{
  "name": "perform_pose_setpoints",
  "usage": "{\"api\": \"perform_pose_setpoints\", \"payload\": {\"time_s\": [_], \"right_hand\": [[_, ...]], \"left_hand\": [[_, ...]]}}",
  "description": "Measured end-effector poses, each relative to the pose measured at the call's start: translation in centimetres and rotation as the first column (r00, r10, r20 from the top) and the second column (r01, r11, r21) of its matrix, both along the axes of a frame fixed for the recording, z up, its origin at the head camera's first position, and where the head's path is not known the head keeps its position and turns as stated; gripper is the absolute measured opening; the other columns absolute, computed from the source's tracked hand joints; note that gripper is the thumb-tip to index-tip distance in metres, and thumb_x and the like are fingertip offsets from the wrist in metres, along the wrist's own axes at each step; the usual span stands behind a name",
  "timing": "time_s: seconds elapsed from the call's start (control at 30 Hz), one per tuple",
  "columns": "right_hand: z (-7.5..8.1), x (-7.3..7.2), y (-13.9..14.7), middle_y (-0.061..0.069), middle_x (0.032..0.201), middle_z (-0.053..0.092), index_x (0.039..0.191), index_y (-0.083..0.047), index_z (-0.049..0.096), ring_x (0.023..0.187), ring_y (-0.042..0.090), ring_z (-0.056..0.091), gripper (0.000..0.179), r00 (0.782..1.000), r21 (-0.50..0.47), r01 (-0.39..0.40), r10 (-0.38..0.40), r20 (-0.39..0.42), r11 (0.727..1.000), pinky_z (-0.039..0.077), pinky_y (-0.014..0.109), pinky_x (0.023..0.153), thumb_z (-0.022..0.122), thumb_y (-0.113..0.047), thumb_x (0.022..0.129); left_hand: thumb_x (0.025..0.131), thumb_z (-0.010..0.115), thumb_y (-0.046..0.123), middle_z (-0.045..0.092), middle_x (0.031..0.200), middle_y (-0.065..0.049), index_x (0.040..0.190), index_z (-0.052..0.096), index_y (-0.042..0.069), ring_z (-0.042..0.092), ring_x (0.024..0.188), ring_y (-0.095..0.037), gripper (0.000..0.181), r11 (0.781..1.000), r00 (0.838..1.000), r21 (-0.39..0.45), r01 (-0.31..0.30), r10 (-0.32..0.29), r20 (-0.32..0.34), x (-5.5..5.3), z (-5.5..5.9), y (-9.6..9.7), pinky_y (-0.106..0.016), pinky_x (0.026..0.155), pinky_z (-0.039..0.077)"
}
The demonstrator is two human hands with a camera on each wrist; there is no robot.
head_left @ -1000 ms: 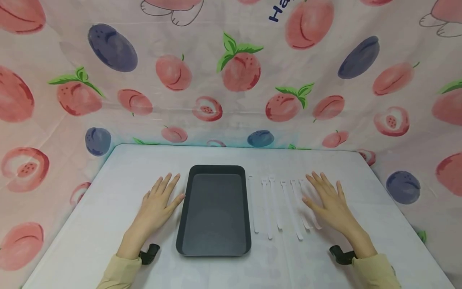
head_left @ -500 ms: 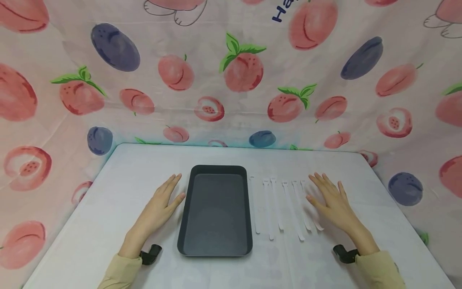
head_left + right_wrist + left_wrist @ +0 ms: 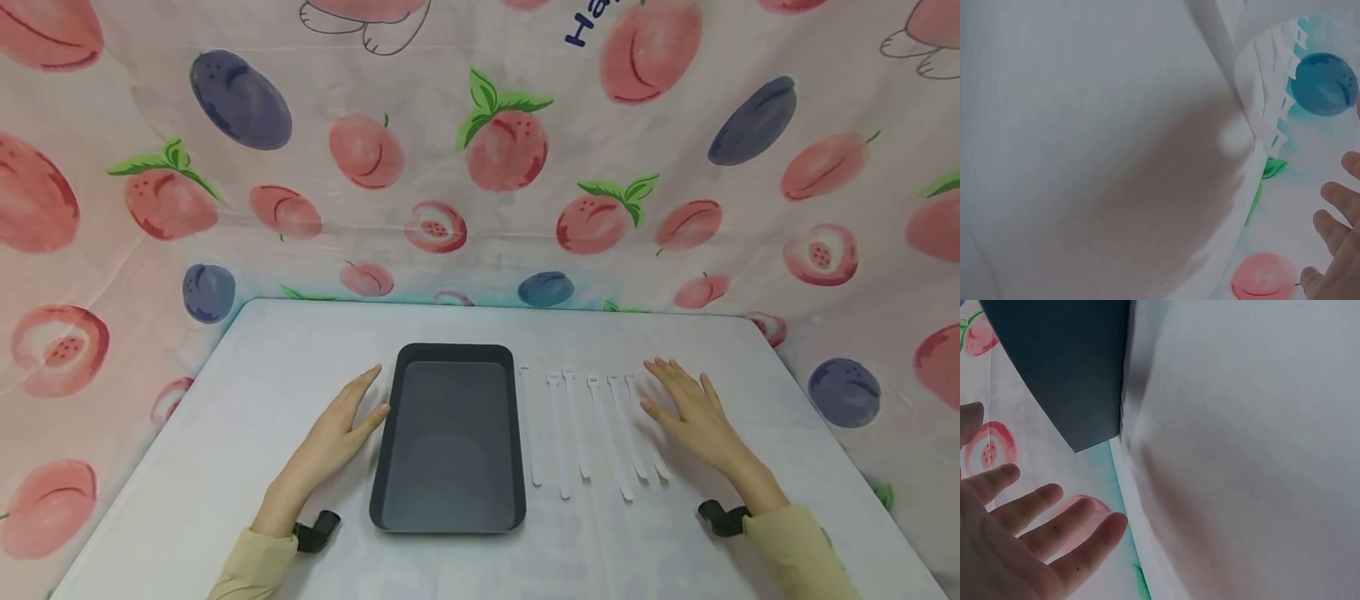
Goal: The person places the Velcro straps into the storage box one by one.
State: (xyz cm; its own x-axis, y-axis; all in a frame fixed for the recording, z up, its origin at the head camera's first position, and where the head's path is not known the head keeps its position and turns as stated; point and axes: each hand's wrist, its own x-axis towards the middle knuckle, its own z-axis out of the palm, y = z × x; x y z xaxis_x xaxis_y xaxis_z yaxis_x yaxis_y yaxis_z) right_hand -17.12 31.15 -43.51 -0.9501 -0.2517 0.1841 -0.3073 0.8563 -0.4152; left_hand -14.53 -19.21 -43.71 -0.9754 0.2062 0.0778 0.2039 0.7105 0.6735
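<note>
The head view shows a dark, shallow tray lying flat on the white table, just left of the frame's centre and below its middle. Six visible white strips, each with a small head at its far end, lie roughly lengthwise to the right of the tray, side by side and fanned slightly. A fruit-printed cloth fills the upper frame.

The left hand, left of the tray, has a wide grip: fingers extended, thumb apart, nothing held. Its thumb tip appears beside the tray's left rim; the left wrist view shows a gap between the fingers and the dark wall, so contact cannot be confirmed. The right hand, right of the strips, likewise has a wide, unoccupied grip. Black devices are worn at both wrists.

Handling (judged from appearance): the tray looks stiff and fairly light, with smooth walls that may slip under a loose touch; its raised rim, taken at the middle of both long sides, is the likely hold. The strips appear thin, light and pliant, one bowing in the upper right of the right wrist view; lying low, they are best pinched near the heads or the upturned near ends.
</note>
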Motion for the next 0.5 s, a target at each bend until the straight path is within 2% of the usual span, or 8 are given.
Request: {"api": "perform_pose_setpoints", "payload": {"time_s": [0.23, 0.5], "right_hand": [[-0.3, -0.8, 0.4, 0.026, 0.151, 0.033, 0.147, -0.008, 0.036, 0.142, 0.045, 0.023, 0.062, 1.0, 0.0, -0.001, 0.001, 0.019, 1.0, 0.0, 0.065, 0.115, 0.057, -0.036, 0.095], [-0.6, -1.7, 1.0, 0.028, 0.15, 0.033, 0.146, -0.005, 0.037, 0.14, 0.048, 0.025, 0.061, 0.999, -0.007, 0.003, -0.003, 0.04, 1.0, 0.006, 0.069, 0.111, 0.057, -0.034, 0.096]], "left_hand": [[0.098, 0.051, 0.04, 0.032, 0.154, -0.019, 0.154, 0.022, 0.023, 0.037, 0.138, -0.041, 0.065, 0.999, 0.999, 0.038, -0.009, 0.008, 0.042, 0.0, -0.3, -0.2, -0.058, 0.106, 0.037], [0.098, 0.054, 0.036, 0.035, 0.153, -0.018, 0.152, 0.027, 0.014, 0.047, 0.131, -0.041, 0.064, 0.996, 0.999, 0.092, 0.019, -0.022, 0.036, -0.2, -0.8, -0.2, -0.053, 0.1, 0.046]]}}
